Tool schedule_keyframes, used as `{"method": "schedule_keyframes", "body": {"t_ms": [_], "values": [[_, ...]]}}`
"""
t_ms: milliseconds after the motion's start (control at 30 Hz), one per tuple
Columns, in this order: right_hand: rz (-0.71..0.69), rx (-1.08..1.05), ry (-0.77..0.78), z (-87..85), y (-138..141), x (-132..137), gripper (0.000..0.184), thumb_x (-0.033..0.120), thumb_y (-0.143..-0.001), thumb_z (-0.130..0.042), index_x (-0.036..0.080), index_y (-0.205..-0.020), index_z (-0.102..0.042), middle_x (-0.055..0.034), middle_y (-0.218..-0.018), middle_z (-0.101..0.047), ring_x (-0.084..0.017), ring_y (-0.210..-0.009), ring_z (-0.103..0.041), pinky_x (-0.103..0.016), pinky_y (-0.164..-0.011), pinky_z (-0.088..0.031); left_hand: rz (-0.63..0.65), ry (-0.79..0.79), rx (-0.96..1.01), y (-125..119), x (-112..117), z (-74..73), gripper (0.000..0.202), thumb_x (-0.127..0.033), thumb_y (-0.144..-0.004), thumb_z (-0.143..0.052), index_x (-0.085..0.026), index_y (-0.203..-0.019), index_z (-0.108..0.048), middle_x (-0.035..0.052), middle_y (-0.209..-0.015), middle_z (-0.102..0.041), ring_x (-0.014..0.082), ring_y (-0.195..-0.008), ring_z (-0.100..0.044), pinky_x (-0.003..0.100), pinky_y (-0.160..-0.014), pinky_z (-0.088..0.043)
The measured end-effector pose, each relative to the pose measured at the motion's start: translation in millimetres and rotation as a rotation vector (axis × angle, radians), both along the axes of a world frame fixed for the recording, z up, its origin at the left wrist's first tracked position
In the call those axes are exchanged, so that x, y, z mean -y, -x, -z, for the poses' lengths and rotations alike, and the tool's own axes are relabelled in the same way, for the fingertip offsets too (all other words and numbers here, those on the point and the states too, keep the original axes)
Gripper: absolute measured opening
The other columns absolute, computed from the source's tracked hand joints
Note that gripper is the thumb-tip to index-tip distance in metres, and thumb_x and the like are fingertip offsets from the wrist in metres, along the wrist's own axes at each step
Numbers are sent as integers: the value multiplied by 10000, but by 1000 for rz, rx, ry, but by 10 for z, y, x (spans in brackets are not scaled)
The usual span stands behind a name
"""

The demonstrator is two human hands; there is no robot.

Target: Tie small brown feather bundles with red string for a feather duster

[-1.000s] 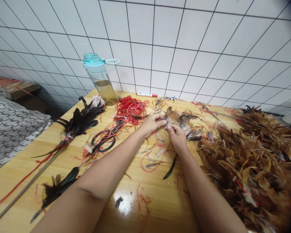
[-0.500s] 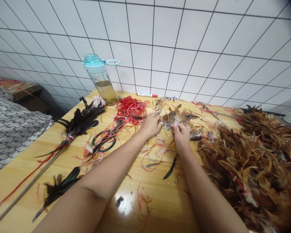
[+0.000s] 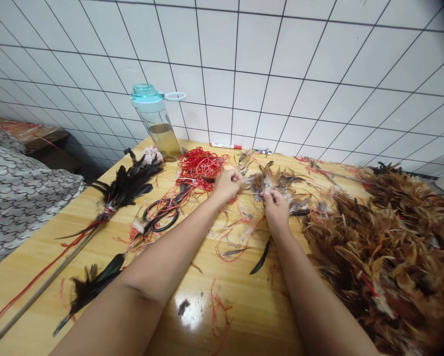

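My left hand (image 3: 225, 184) is closed in a fist by the tangle of red string (image 3: 199, 165); what it grips is too small to name. My right hand (image 3: 276, 205) pinches the quill ends of a small bunch of brown feathers (image 3: 272, 179) held just above the wooden table (image 3: 96, 247). The two hands are a short way apart, with the feather bunch fanning out between and beyond them.
A big heap of brown feathers (image 3: 392, 247) fills the right side. Black scissors (image 3: 160, 217) lie left of my arms. A stick with black feathers bound on by red string (image 3: 127, 183) lies at left. A water bottle (image 3: 157, 123) and a marker (image 3: 225, 146) stand by the tiled wall.
My hands were together on the feather bunch. The left hand has drawn away to the left and closed into a fist; the right hand has kept hold of the feathers.
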State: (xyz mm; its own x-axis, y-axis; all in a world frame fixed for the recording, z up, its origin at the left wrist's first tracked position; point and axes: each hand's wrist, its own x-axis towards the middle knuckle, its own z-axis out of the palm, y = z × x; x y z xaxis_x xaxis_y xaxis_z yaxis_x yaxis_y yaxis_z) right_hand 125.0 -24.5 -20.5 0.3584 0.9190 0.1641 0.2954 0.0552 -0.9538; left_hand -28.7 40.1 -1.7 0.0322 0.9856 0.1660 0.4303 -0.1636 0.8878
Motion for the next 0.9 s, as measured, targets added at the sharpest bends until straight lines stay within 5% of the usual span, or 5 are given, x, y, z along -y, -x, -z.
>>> {"method": "schedule_keyframes", "body": {"t_ms": [233, 467, 700, 900], "values": [[10, 11, -32, 28, -20, -20, 333, 466, -782, -509, 165, -757, -652, 20, -550, -505, -135, -558, -429, -259, -559, -329, 214, 189, 543, -93, 129, -93, 186, -282, -642, -656, -150, -704, -540, -45, -595, -470, 63, -535, -388, 201, -545, -297], [0, -7, -13, 16, -20, -31, 327, 451, -754, -533, 154, -761, -669, 11, -573, -531, -135, -561, -438, -261, -563, -338, 381, 160, 221, -115, 186, -72, 163, -252, -655, -649, -141, -744, -569, -33, -648, -511, 77, -595, -430, 199, -565, -315], [47, -38, -23, 39, -25, -33, 349, 475, -765, -527, 154, -761, -664, 17, -562, -517, -125, -541, -408, -254, -539, -333, 302, 212, 347, -104, 174, -76, 138, -239, -678, -604, -149, -739, -519, -34, -620, -500, 78, -568, -444, 201, -559, -336], [40, -29, -44, 26, -24, -32, 343, 470, -749, -537, 147, -762, -650, 5, -615, -548, -128, -576, -429, -260, -578, -348, 373, 139, 182, -138, 203, -93, 158, -247, -669, -649, -153, -722, -533, -42, -618, -498, 76, -559, -418, 197, -540, -324]]}}
